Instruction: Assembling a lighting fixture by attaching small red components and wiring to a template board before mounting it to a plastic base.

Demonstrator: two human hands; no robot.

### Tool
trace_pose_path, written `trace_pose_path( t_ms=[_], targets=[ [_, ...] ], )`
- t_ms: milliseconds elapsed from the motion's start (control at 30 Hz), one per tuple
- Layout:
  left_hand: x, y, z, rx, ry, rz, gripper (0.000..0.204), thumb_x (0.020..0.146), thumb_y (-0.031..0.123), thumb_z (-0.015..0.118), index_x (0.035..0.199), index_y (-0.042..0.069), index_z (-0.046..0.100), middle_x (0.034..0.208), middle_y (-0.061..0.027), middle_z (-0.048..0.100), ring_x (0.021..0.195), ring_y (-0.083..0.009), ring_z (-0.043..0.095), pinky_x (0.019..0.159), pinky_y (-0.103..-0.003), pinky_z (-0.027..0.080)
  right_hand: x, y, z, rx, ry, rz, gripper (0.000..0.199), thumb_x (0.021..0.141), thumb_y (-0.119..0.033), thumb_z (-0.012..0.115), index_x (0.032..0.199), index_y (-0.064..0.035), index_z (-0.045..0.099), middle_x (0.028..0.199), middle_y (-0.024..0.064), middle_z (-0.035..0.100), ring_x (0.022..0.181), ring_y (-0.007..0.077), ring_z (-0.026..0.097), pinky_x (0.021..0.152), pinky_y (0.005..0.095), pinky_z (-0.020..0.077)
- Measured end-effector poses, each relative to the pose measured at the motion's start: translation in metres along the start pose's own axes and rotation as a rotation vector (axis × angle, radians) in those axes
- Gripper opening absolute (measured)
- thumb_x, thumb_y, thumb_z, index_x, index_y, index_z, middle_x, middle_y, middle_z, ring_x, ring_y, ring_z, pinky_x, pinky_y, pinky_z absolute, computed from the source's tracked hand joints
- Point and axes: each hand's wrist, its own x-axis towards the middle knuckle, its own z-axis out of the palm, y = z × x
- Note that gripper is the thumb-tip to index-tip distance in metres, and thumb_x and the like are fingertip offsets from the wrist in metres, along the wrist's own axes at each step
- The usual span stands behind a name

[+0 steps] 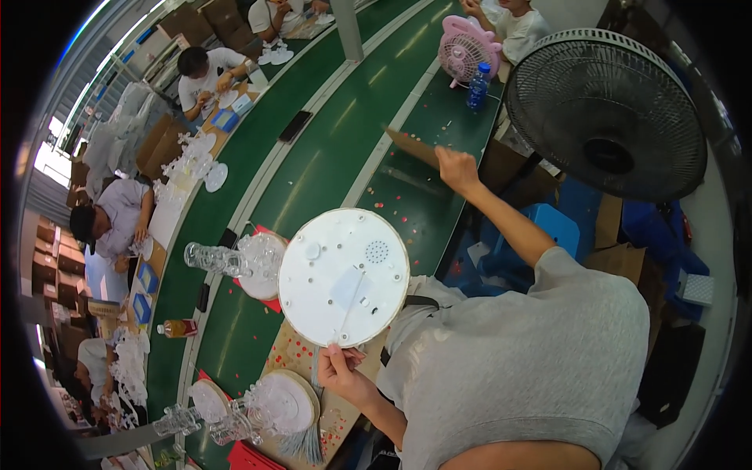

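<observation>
My left hand [346, 376] pinches the lower rim of a round white base [329, 270], which faces up with small screw holes and a grille of dots. My right hand [458, 171], farther up the green bench, is closed round a flat brown piece like cardboard [415, 147]. Beyond the white base lies a clear plastic ornament [258, 262] on a round base, over something red. Two more clear ornaments on round bases, one larger [290, 401] and one smaller [210, 399], lie near my left hand. A bundle of grey strands [304, 445] hangs beside them.
A large black fan [607, 117] stands at the right. Past my right hand are a blue bottle [478, 86] and a pink fan [468, 51]. Red bits dot the bench. Across the green conveyor [313, 157], several people work; a drink bottle [177, 328] lies there.
</observation>
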Motion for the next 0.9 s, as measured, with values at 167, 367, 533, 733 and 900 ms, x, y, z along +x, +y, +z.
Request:
trace_pose_path(
  t_ms=[167, 367, 533, 733, 900],
  targets=[
    [0.003, -0.001, 0.002, 0.022, 0.015, -0.011, 0.037, 0.104, 0.019, 0.054, 0.07, 0.006, 0.05, 0.059, -0.0034, 0.057, 0.05, -0.0061, 0.047, 0.049, -0.02, 0.032, 0.032, 0.004, -0.008, 0.021, -0.226, 0.205, 0.012, 0.093, -0.015, 0.056, 0.099, -0.0056, 0.061, 0.081, 0.0153, 0.069, 0.075, 0.0387, 0.069, 0.061, 0.0509, 0.0538],
    [-0.001, 0.003, 0.004, 0.036, 0.007, 0.002, 0.034, 0.104, 0.02, 0.056, 0.072, 0.009, 0.052, 0.059, 0.0001, 0.054, 0.049, -0.0041, 0.043, 0.047, -0.019, 0.028, 0.032, 0.013, -0.017, -0.019, -0.364, 0.243, 0.013, 0.093, -0.015, 0.056, 0.099, -0.0047, 0.062, 0.086, 0.0155, 0.071, 0.083, 0.0393, 0.071, 0.069, 0.0508, 0.0566],
    [-0.005, -0.005, -0.004, 0.088, 0.074, -0.017, 0.035, 0.103, 0.021, 0.056, 0.071, 0.009, 0.051, 0.059, -0.0009, 0.054, 0.049, -0.0051, 0.044, 0.048, -0.019, 0.029, 0.065, -0.049, -0.057, 0.503, -0.005, 0.263, 0.015, 0.095, -0.016, 0.06, 0.104, -0.0038, 0.062, 0.099, 0.0174, 0.072, 0.088, 0.039, 0.07, 0.073, 0.0427, 0.0568],
    [-0.005, 0.006, -0.001, 0.058, 0.089, -0.03, 0.031, 0.101, 0.02, 0.058, 0.074, 0.007, 0.056, 0.063, -0.0012, 0.057, 0.052, -0.0048, 0.046, 0.048, -0.019, 0.03, 0.072, -0.101, -0.155, 1.853, 0.124, 0.796, 0.031, 0.106, -0.022, 0.051, 0.13, -0.0039, 0.06, 0.114, 0.0026, 0.069, 0.095, 0.0145, 0.067, 0.086, 0.0292, 0.0533],
    [-0.001, 0.002, 0.014, -0.023, 0.058, -0.039, 0.03, 0.1, 0.013, 0.058, 0.072, 0.004, 0.055, 0.062, -0.0052, 0.06, 0.053, -0.0052, 0.04, 0.052, -0.021, 0.028, 0.021, -0.111, -0.161, 2.33, -0.431, 0.804, 0.026, 0.107, -0.024, 0.048, 0.119, -0.0052, 0.062, 0.099, -0.0007, 0.067, 0.074, 0.0034, 0.059, 0.056, 0.0194, 0.0427]
  ],
)
